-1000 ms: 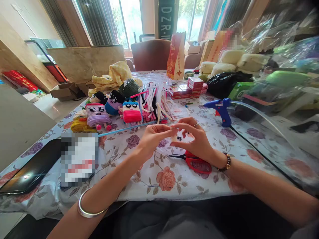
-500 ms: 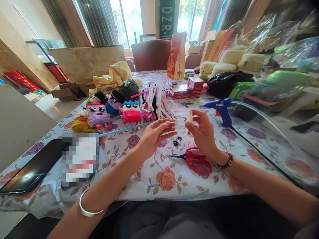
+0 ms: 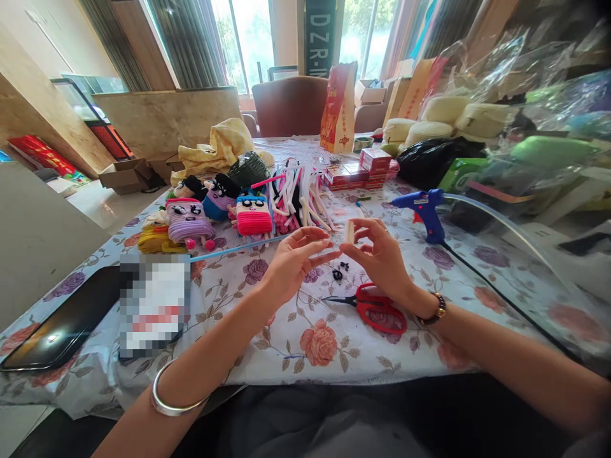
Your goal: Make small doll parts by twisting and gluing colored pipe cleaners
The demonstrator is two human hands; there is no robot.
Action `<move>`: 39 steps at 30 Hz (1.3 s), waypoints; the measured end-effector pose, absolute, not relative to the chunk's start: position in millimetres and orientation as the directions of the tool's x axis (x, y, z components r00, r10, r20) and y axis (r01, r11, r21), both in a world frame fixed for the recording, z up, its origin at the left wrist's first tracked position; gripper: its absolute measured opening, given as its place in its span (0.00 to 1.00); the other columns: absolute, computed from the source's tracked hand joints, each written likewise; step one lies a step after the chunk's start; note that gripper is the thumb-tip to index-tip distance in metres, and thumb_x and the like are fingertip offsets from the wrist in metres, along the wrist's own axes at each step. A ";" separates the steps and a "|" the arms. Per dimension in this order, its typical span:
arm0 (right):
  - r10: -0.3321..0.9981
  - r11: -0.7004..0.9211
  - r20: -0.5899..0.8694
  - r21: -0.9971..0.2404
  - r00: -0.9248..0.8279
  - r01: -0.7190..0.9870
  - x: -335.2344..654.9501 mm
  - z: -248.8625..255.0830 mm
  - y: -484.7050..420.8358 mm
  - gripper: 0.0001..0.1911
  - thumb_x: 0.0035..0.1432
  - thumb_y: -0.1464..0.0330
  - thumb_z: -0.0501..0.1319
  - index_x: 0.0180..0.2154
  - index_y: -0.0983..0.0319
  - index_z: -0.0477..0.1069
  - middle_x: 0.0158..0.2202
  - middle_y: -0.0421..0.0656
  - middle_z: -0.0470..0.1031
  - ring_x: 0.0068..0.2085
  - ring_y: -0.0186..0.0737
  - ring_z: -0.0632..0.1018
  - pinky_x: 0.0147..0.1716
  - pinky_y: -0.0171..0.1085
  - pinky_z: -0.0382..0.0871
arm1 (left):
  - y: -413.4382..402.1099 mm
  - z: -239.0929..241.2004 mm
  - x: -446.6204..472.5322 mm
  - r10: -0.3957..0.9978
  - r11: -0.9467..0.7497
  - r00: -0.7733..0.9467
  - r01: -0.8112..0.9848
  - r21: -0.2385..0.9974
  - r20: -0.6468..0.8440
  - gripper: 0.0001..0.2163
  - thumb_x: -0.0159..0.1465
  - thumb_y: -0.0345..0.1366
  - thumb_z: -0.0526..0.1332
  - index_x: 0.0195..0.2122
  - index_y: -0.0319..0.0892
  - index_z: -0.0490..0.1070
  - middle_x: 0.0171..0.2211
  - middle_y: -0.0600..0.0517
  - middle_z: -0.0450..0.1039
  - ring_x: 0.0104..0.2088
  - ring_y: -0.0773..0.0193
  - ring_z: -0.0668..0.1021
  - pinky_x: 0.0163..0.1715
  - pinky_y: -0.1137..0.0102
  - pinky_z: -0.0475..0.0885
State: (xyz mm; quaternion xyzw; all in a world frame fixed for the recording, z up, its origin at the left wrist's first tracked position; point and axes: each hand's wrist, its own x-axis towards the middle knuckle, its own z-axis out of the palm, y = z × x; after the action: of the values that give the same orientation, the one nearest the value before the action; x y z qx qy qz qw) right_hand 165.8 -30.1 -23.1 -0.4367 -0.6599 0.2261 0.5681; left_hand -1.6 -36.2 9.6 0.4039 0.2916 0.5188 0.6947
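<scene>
A small cream-coloured, block-like piece [image 3: 349, 233] is pinched between the thumb and fingers of my right hand [image 3: 382, 261]. My left hand [image 3: 292, 266] is just to its left, fingers stretched and apart, with nothing visible in it. A narrow gap separates the left fingertips from the piece. On the flowered tablecloth below lie small black bits [image 3: 338, 275] and scissors with red handles [image 3: 382, 312], closest to my right wrist. A long light-blue fuzzy stem [image 3: 238, 245] stretches leftward from behind my left hand.
Several yarn-like dolls [image 3: 188, 224] sit at the back left beside a bundle of fuzzy stems [image 3: 298, 200]. A blue glue gun [image 3: 429, 213] stands right, its cord trailing forward. Red boxes [image 3: 351, 175] and a paper bag [image 3: 338, 108] are farther back. At left lies a black phone-like slab [image 3: 67, 318].
My right hand has moved left and slightly down with the cream piece, closing in on my left hand. My left hand has barely shifted, and its fingers are a little more spread.
</scene>
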 end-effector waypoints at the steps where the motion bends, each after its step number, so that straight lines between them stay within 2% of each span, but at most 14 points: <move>1: 0.832 0.519 0.555 -0.791 0.022 0.324 165.9 -23.2 -30.0 0.22 0.48 0.56 0.66 0.43 0.57 0.68 0.43 0.43 0.67 0.35 0.34 0.74 0.23 0.30 0.71 | -36.3 9.3 -1.8 0.955 0.129 0.296 -0.480 0.868 0.021 0.07 0.49 0.26 0.68 0.29 0.36 0.72 0.31 0.54 0.72 0.34 0.69 0.76 0.49 0.60 0.72; 8: 0.808 0.550 0.589 -0.755 -0.001 0.356 167.3 -25.8 -28.6 0.22 0.49 0.55 0.65 0.45 0.56 0.68 0.43 0.43 0.66 0.36 0.35 0.74 0.22 0.30 0.71 | -36.3 8.2 -2.7 0.957 0.120 0.290 -0.444 0.888 0.015 0.12 0.46 0.26 0.69 0.30 0.37 0.71 0.31 0.53 0.73 0.35 0.67 0.77 0.47 0.62 0.72; 12: 0.786 0.582 0.617 -0.724 -0.029 0.372 166.1 -24.6 -32.4 0.21 0.48 0.58 0.67 0.45 0.55 0.68 0.43 0.43 0.65 0.36 0.34 0.73 0.23 0.30 0.71 | -36.2 9.0 -2.2 0.973 0.102 0.230 -0.418 0.903 -0.004 0.14 0.43 0.26 0.71 0.29 0.38 0.70 0.30 0.54 0.73 0.35 0.69 0.76 0.42 0.70 0.72; 17: 0.779 0.594 0.627 -0.734 -0.006 0.329 165.5 -24.3 -33.7 0.20 0.50 0.58 0.66 0.45 0.54 0.67 0.43 0.42 0.66 0.37 0.33 0.73 0.24 0.30 0.70 | -36.1 9.8 -0.5 0.987 0.007 0.153 -0.384 0.923 0.056 0.15 0.40 0.28 0.72 0.28 0.40 0.70 0.29 0.57 0.71 0.33 0.72 0.74 0.36 0.75 0.68; 29: 0.785 0.592 0.619 -0.765 0.035 0.255 167.1 -25.6 -31.4 0.17 0.52 0.60 0.65 0.44 0.53 0.68 0.44 0.40 0.67 0.36 0.32 0.72 0.25 0.29 0.68 | -34.3 8.6 -1.4 0.987 0.005 0.149 -0.398 0.917 0.059 0.17 0.38 0.27 0.72 0.28 0.39 0.69 0.29 0.56 0.70 0.33 0.71 0.75 0.32 0.78 0.69; 39: 0.787 0.589 0.616 -0.767 0.034 0.254 167.5 -26.6 -31.0 0.17 0.52 0.60 0.65 0.44 0.53 0.67 0.44 0.40 0.67 0.37 0.32 0.72 0.25 0.29 0.68 | -33.9 7.4 -0.8 0.983 -0.015 0.163 -0.413 0.911 0.090 0.18 0.37 0.26 0.73 0.27 0.39 0.67 0.31 0.56 0.71 0.31 0.73 0.74 0.34 0.76 0.71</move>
State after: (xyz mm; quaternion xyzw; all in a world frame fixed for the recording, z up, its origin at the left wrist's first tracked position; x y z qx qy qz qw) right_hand 167.5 -31.0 -26.6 -0.3950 -0.6587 0.2219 0.6007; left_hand -0.8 -33.9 7.4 0.4399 0.3238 0.5602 0.6227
